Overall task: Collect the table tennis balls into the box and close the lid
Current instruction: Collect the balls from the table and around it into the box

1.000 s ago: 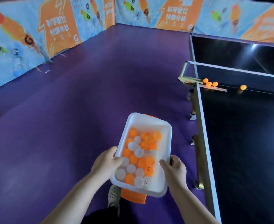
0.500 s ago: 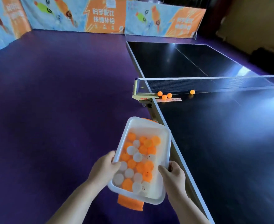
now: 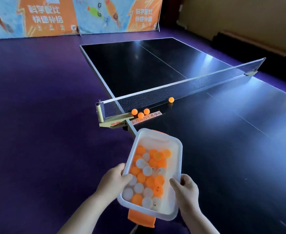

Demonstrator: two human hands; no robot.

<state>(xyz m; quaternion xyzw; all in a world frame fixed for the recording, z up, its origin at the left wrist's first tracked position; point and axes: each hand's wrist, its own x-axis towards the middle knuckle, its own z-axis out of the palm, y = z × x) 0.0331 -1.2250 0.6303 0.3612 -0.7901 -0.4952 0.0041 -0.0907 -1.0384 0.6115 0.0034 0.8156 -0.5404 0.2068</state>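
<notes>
Open white box point(image 3: 155, 139), part-filled with orange and white balls point(image 3: 149, 176), held above the tabletop point(image 3: 206, 149) edge. Left hand point(image 3: 112, 181) grips its left rim, right hand point(image 3: 187, 191) its right rim. An orange lid point(image 3: 141, 218) shows beneath. Four loose balls point(image 3: 140, 115) lie beside the net point(image 3: 189, 86).

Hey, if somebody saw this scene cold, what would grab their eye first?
The white rectangular plastic box, half full of orange and white table tennis balls, gripped low in the middle of the view by the left hand and right hand at its near end. Next, four loose orange balls on the black table tennis table beside the net: three clustered by the near post, one farther along.
</notes>
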